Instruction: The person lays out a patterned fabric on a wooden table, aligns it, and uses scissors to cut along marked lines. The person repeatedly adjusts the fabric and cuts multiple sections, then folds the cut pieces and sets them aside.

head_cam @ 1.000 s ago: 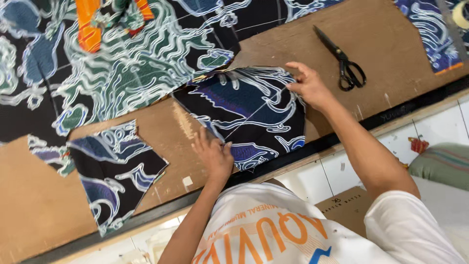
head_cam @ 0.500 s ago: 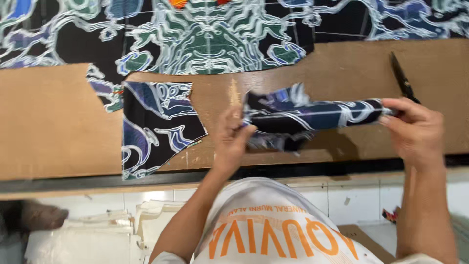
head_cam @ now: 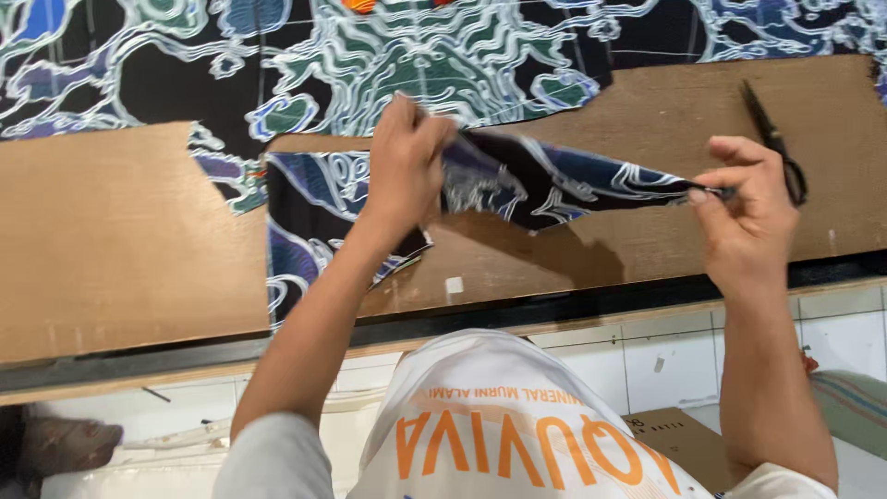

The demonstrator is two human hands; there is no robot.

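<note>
I hold a cut piece of dark blue and black patterned cloth [head_cam: 564,180] stretched above the brown board [head_cam: 120,240]. My left hand [head_cam: 402,162] pinches its left end and my right hand [head_cam: 744,208] pinches its right tip. The piece is folded and lifted off the board, casting a shadow below. Another cut piece of the same cloth [head_cam: 309,212] lies flat on the board under my left forearm. Black scissors [head_cam: 776,148] lie on the board just behind my right hand.
A large sheet of patterned cloth [head_cam: 443,55] in blue, green and white covers the back of the table. A white tiled wall [head_cam: 739,337] runs below the table's front edge. A cardboard box [head_cam: 679,444] sits on the floor.
Both hands have lifted the cloth piece from the board and folded it. My left hand has risen to the piece's left end, and the piece now hangs stretched between the hands.
</note>
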